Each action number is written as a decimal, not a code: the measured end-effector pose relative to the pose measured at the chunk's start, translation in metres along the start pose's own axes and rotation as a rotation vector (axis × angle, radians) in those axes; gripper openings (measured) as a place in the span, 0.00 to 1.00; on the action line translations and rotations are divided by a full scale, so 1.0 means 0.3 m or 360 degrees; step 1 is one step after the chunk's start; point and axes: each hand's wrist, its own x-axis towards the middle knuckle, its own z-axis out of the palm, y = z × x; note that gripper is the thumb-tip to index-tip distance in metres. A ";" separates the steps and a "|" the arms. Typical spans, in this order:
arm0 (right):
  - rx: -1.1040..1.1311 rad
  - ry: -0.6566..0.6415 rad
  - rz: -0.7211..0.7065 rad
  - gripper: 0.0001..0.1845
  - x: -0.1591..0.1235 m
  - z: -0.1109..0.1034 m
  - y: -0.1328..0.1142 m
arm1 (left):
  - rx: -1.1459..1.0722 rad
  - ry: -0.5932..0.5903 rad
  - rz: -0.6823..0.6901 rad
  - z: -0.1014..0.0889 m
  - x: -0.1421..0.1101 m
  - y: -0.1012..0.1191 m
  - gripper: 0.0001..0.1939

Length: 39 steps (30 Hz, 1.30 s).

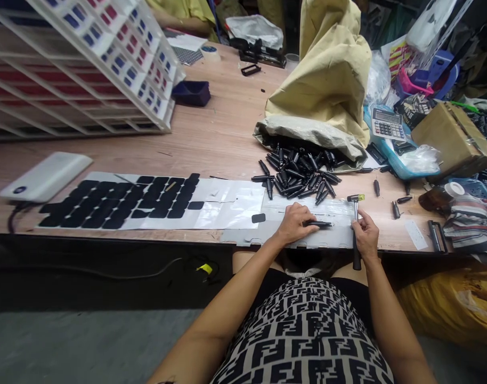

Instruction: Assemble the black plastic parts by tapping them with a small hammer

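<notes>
My left hand (294,224) is closed on a slim black pen-like part (322,224), which it keeps low over a pale sheet (263,234) at the table's front edge. In my right hand (366,236) is a small hammer (356,224) with a yellow-tipped head at the top and a black handle pointing toward me. Beyond both hands lies a heap of black tapered parts (295,173), spilling from the mouth of a tan sack (319,96). A dark rounded pad (258,218) sits to the left of my left hand.
On the left, rows of black pads (103,205) lie on white backing paper near a white box-shaped device (47,176). A large white plastic crate (87,80) stands behind them. To the right are a calculator (387,125), a cardboard box (453,136) and a striped cloth (473,221).
</notes>
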 end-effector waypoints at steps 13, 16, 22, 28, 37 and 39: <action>-0.0026 -0.0020 -0.0013 0.31 -0.018 -0.002 -0.002 | 0.0216 -0.0324 0.0473 -0.004 -0.258 0.103 0.10; -0.0053 -0.0028 -0.0025 0.31 -0.020 -0.001 -0.005 | 0.0151 -0.0206 0.0398 -0.004 -0.237 0.095 0.13; -0.0076 -0.0023 -0.0031 0.31 -0.021 -0.002 -0.007 | 0.0347 0.0483 -0.0093 -0.104 -0.055 -0.012 0.13; -0.0106 -0.0024 -0.0057 0.32 -0.025 -0.006 -0.002 | 0.0635 0.0557 -0.0321 -0.167 0.094 -0.126 0.15; -0.0142 -0.0025 -0.0092 0.30 -0.027 -0.004 -0.001 | 0.0410 0.0518 -0.0215 -0.136 0.051 -0.065 0.10; -0.0135 -0.0022 -0.0093 0.30 -0.026 -0.003 0.002 | 0.0268 0.0308 -0.0108 -0.108 0.032 -0.032 0.09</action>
